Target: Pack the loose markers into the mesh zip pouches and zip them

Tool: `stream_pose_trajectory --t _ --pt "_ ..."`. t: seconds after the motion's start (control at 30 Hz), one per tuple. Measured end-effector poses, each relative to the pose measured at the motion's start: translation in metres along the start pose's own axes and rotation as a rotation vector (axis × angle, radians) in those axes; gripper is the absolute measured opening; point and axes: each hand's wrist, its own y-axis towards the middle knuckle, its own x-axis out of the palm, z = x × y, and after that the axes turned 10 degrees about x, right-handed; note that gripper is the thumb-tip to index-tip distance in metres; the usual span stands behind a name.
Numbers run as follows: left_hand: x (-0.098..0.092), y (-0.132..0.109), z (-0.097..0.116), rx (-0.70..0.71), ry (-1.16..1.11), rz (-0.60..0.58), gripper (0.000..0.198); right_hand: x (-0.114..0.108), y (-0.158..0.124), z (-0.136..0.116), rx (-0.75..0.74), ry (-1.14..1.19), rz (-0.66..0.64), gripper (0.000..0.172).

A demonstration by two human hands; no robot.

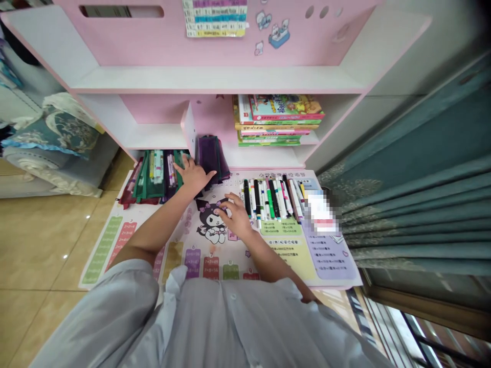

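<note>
My left hand [194,176] is spread out at the right end of the mesh pouches, with its fingertips touching or just above them. Green, purple and red mesh pouches [148,189] lie side by side at the desk's back left, and pens [157,167] show inside some of them. Just behind that hand, a dark purple mesh pouch [209,153] leans by the shelf divider. Over the cartoon figure printed on the desk mat, my right hand [236,217] hovers with loosely bent fingers apart and nothing in them. To its right lies a row of markers [271,199].
A printed mat [284,255] covers the desk. Behind rises a pink and white shelf unit [215,79] with stacked books [280,122] at its right. A pixelated white object [322,212] sits at the mat's right edge, beside a blue-green curtain [414,174].
</note>
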Motion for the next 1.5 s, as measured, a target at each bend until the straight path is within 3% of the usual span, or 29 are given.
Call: stream_pose_trajectory --t 0.27,0.6,0.8,0.93,1.1,1.17,1.27,1.37,1.5 --pt "-0.008 0.003 -0.001 -0.055 -0.037 0.068 0.057 0.002 0.002 0.002 0.037 -0.03 -0.034 0.014" --pt "-0.029 -0.011 -0.004 -0.059 -0.266 0.318 0.026 0.002 0.001 0.006 0.028 -0.017 -0.027 0.015" --pt "-0.057 -0.057 -0.009 0.034 -0.333 0.382 0.02 -0.001 -0.001 0.001 -0.01 0.036 0.047 0.016" --pt "-0.068 -0.1 -0.021 0.144 -0.321 0.404 0.023 -0.012 -0.005 -0.013 -0.086 0.072 0.194 0.014" --pt "-0.07 -0.145 -0.036 0.316 -0.288 0.32 0.027 -0.034 -0.012 -0.04 -0.176 -0.091 0.377 0.016" --pt "-0.067 -0.157 -0.041 0.38 -0.285 0.287 0.024 -0.041 -0.014 -0.049 -0.17 -0.197 0.336 0.021" --pt "-0.058 -0.169 -0.044 0.446 -0.292 0.226 0.021 -0.045 -0.015 -0.056 -0.208 -0.287 0.108 0.028" --pt "-0.048 -0.175 -0.042 0.48 -0.32 0.175 0.021 -0.04 -0.019 -0.057 -0.255 -0.345 -0.082 0.021" --pt "-0.038 -0.176 -0.04 0.523 -0.35 0.15 0.02 -0.035 -0.026 -0.056 -0.255 -0.41 -0.128 0.017"
